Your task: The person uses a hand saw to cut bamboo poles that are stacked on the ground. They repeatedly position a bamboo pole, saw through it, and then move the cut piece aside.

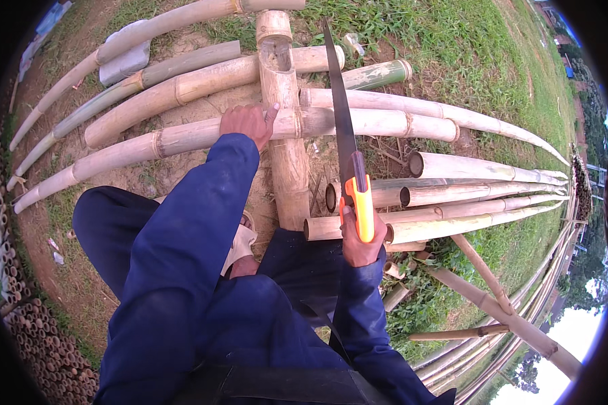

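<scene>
A long pale bamboo pole lies crosswise over a thick upright-running bamboo piece, which has a scooped notch near its far end. My left hand grips the pole from above, just left of that crossing, thumb stretched along it. In my right hand is a handsaw, held by its orange and yellow handle. Its long dark blade points away from me and passes over the pole right of the crossing; whether blade and pole touch, I cannot tell.
More bamboo poles lie beyond on the left, and several cut poles fan out to the right. A green bamboo piece rests behind the blade. Stacked bamboo stands at lower left; a bamboo frame at lower right.
</scene>
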Demonstrator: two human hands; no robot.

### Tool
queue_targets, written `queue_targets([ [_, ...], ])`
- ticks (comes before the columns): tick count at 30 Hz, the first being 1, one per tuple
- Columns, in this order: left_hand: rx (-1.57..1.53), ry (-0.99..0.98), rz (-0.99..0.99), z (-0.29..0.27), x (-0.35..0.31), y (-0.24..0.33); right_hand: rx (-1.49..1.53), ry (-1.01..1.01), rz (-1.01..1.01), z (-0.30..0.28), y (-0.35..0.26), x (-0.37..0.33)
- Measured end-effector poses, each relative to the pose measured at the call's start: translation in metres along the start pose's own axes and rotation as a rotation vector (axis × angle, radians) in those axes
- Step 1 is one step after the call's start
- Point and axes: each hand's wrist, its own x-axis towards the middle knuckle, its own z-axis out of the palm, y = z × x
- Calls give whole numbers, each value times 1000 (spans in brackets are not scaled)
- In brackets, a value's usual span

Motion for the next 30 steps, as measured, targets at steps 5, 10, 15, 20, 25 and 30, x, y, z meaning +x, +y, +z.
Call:
queue_targets([
  [5,25,-56,-30,-7,9,2,-53,11,-26,5,-5,-2],
  [10,-7,-58,-61,-4,11,-6,-113,-13,102,-36,-10,-83],
  [15,-8,-26,-35,-2,15,1,-170,37,5,-51,-24,-120],
  [20,-13,17,-12,-2,20,1,20,3,3,3,-4,13],
  [25,-30,22,4,3,21,-10,-90,-10,39,-24,-8,-60],
  [30,-29,22,-22,0,17,0,-216,44,-16,-56,-34,-115],
])
